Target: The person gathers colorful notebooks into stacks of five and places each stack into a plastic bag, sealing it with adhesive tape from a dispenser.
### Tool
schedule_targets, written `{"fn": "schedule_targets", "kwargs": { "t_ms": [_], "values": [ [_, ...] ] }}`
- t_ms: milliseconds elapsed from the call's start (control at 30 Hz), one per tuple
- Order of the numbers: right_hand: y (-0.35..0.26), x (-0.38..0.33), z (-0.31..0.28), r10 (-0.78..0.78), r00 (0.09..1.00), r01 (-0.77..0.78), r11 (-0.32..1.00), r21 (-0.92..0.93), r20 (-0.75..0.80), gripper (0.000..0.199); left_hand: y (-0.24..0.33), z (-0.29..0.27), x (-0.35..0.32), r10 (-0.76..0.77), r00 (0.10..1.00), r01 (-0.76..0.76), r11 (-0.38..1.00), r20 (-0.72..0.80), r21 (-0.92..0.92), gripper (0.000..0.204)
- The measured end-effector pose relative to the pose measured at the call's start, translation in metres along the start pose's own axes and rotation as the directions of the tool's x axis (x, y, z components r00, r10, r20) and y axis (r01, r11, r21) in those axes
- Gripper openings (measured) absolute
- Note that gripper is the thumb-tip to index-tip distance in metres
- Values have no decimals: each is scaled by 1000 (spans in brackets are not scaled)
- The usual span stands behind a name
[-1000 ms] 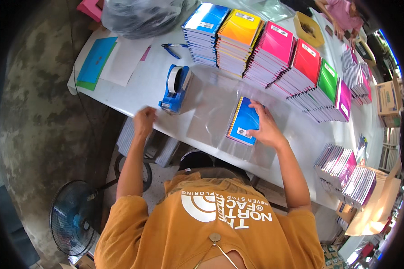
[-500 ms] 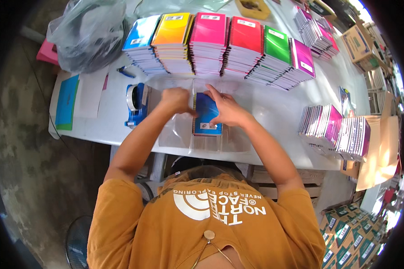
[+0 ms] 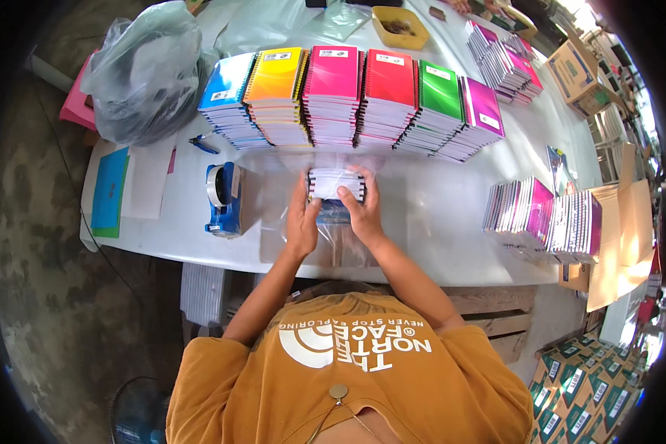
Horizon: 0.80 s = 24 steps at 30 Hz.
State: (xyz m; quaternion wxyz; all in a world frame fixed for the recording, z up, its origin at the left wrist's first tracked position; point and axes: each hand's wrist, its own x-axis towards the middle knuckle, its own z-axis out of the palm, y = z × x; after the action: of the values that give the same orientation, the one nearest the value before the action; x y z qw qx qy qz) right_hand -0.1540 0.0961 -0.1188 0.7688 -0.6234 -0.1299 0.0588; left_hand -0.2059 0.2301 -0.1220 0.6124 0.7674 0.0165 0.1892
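Observation:
Between my two hands is a small stack of spiral notebooks (image 3: pixel 333 185), tipped so that its white page edges face up, with a blue cover showing at the near side. Clear plastic film (image 3: pixel 331 240) lies around and under it. My left hand (image 3: pixel 301 218) grips the stack's left side, and my right hand (image 3: pixel 362 203) grips the right side with its thumb on the page edges. Just beyond stands a row of notebook piles in blue (image 3: pixel 228 81), yellow (image 3: pixel 275 74), pink (image 3: pixel 333 74), red (image 3: pixel 390 78), green (image 3: pixel 438 96) and purple (image 3: pixel 483 111).
To the left stands a blue tape dispenser (image 3: pixel 226 200), with a blue pen-like tool (image 3: pixel 203 144) beyond it. A grey plastic bag (image 3: pixel 152 81) sits far left. Wrapped purple notebooks (image 3: pixel 544 214) stand at right, beside an open cardboard box (image 3: pixel 614 229). A yellow tray (image 3: pixel 399 28) is at the back.
The blue notebook stack, flat before, is now tipped up with its page edges showing. My left hand has come down to its side, and both hands now clasp it.

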Motion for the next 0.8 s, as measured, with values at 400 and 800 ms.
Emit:
{"fn": "schedule_targets", "kwargs": {
  "t_ms": [400, 800],
  "values": [
    [1, 0, 11, -93, 973, 33, 963, -269, -212, 31, 29, 4, -21, 381, 922, -267, 509, 64, 818, 42],
    [-18, -44, 1, -381, 863, 475, 392, -788, 331, 55, 55, 7, -17, 46, 983, -101, 946, 180, 309, 91]
  ]
}}
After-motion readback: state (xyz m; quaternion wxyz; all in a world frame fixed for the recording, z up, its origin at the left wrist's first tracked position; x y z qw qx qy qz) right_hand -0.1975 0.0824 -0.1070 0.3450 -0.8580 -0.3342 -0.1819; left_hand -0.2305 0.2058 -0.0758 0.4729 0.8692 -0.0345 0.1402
